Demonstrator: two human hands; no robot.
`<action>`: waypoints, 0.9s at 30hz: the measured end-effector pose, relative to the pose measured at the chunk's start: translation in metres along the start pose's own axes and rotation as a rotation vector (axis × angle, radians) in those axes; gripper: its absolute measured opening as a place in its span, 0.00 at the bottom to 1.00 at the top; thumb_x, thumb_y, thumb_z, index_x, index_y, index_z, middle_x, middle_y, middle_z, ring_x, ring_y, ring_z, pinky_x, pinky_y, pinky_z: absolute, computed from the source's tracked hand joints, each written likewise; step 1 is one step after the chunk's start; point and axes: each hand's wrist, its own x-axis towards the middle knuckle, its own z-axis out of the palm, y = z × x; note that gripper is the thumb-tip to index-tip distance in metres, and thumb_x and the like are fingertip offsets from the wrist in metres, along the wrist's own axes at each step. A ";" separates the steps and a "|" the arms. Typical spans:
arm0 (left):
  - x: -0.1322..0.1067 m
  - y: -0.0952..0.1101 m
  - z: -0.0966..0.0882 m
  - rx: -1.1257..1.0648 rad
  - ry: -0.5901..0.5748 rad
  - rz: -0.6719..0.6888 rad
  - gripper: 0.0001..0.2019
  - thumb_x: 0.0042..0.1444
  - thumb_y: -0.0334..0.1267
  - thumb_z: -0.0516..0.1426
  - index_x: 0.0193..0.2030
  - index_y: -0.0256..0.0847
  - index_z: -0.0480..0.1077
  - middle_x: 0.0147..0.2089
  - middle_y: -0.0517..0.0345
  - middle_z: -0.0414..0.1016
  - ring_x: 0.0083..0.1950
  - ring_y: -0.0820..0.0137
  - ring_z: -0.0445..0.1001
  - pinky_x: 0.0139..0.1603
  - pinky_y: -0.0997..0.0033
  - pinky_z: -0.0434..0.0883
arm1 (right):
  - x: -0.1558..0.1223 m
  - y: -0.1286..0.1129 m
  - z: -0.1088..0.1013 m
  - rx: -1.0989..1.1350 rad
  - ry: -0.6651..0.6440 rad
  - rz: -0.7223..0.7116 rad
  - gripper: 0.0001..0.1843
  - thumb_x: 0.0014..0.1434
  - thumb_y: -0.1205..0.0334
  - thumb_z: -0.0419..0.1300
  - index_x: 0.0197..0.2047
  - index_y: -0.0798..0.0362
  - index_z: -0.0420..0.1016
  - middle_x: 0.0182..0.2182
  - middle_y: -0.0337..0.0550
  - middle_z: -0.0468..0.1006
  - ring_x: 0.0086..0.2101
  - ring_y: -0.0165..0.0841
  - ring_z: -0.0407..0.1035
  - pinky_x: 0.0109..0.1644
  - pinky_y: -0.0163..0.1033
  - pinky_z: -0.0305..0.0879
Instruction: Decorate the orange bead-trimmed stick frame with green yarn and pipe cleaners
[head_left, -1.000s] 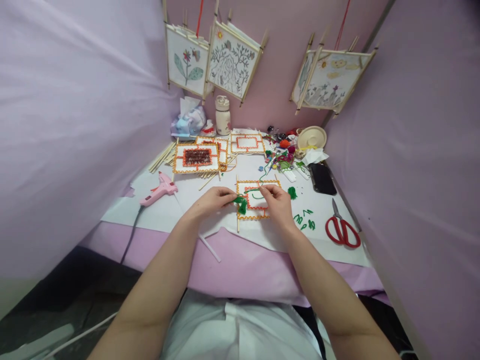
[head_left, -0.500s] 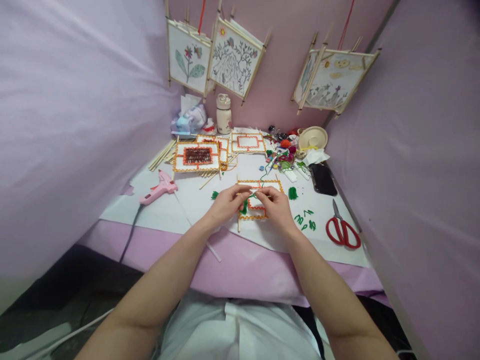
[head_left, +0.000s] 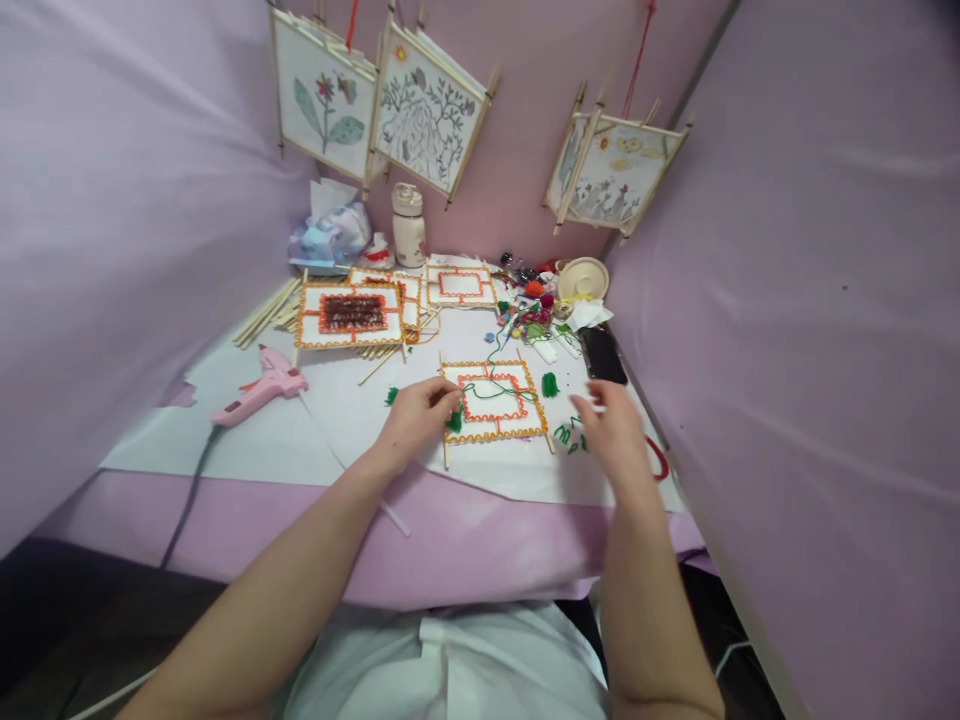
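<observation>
A small white panel with orange and yellow trim [head_left: 495,402] lies on the white paper in front of me, a green yarn strand curling across it. My left hand [head_left: 415,418] rests at its left edge, fingers pinched on a green yarn tuft [head_left: 454,421]. My right hand [head_left: 616,432] hovers right of the panel, above the red scissors [head_left: 660,458] and several green yarn scraps [head_left: 568,435]; its fingers are blurred and partly spread, holding nothing I can see.
A pink glue gun [head_left: 259,386] lies at the left with its cord over the table edge. Other trimmed panels [head_left: 349,313], bamboo sticks, a white bottle [head_left: 409,226], a black phone [head_left: 602,354], a bowl [head_left: 582,278] and yarn clutter stand behind. Painted panels [head_left: 424,106] hang above.
My right hand left the panel and swung right toward the scissors. My left hand stays at the panel's left edge with the green tuft. The camera turned right.
</observation>
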 end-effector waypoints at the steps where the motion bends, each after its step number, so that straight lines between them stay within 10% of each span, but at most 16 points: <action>1: 0.000 0.000 -0.001 -0.011 0.026 -0.003 0.10 0.55 0.42 0.56 0.34 0.39 0.75 0.29 0.59 0.74 0.30 0.72 0.69 0.32 0.73 0.64 | -0.003 0.017 -0.017 -0.177 0.001 0.082 0.19 0.57 0.52 0.58 0.44 0.58 0.75 0.41 0.59 0.76 0.39 0.45 0.70 0.41 0.46 0.63; 7: 0.002 0.002 -0.004 -0.042 0.123 0.008 0.10 0.54 0.42 0.57 0.34 0.38 0.75 0.30 0.59 0.75 0.31 0.72 0.69 0.34 0.72 0.64 | -0.023 0.066 -0.062 -0.588 -0.383 0.419 0.15 0.55 0.51 0.58 0.32 0.56 0.74 0.30 0.54 0.77 0.31 0.41 0.71 0.31 0.40 0.57; 14: 0.001 0.001 -0.001 -0.093 0.159 0.035 0.09 0.54 0.41 0.56 0.34 0.39 0.75 0.29 0.61 0.74 0.30 0.73 0.68 0.34 0.73 0.64 | -0.023 0.066 -0.059 -0.509 -0.327 0.492 0.13 0.52 0.54 0.58 0.30 0.56 0.73 0.31 0.57 0.78 0.32 0.44 0.71 0.30 0.42 0.56; 18: 0.001 -0.001 0.000 -0.127 0.167 0.071 0.09 0.55 0.40 0.56 0.36 0.38 0.75 0.29 0.61 0.74 0.30 0.73 0.69 0.34 0.73 0.65 | -0.034 0.031 -0.045 0.306 -0.234 0.478 0.17 0.51 0.54 0.62 0.42 0.53 0.71 0.37 0.50 0.77 0.34 0.37 0.70 0.35 0.39 0.61; 22: 0.003 -0.005 0.000 -0.147 0.184 0.115 0.10 0.56 0.41 0.57 0.37 0.38 0.75 0.29 0.60 0.74 0.30 0.73 0.69 0.33 0.74 0.65 | -0.062 -0.036 -0.011 1.141 -0.666 0.328 0.24 0.53 0.42 0.63 0.46 0.50 0.72 0.35 0.44 0.73 0.31 0.31 0.64 0.35 0.37 0.61; 27: 0.004 -0.005 0.000 -0.169 0.194 0.140 0.10 0.56 0.43 0.57 0.36 0.38 0.74 0.29 0.60 0.74 0.29 0.73 0.68 0.33 0.74 0.65 | -0.082 -0.082 0.022 1.534 -0.911 0.423 0.28 0.56 0.35 0.57 0.41 0.53 0.74 0.29 0.43 0.69 0.26 0.29 0.60 0.31 0.35 0.58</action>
